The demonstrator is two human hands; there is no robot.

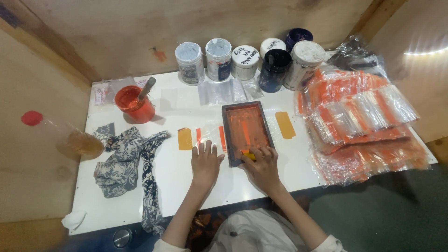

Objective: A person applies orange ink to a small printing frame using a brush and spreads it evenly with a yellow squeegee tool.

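Note:
A small dark-framed printing screen (pixel 246 129) smeared with orange ink lies on the white table (pixel 186 182). My right hand (pixel 262 165) sits at the frame's near edge, gripping a small yellow squeegee (pixel 248 155) pressed on the mesh. Just left of the frame my left hand (pixel 205 161) rests flat on the table, fingers apart, on a clear plastic bag (pixel 207 136) that shows orange printed stripes.
An open tub of orange ink (pixel 134 103) with a stirrer stands back left. Several paint jars (pixel 245 60) line the back. Heaped printed plastic bags (pixel 364 126) fill the right side. A patterned cloth (pixel 126 163) lies left, beside a clear bottle (pixel 70 137).

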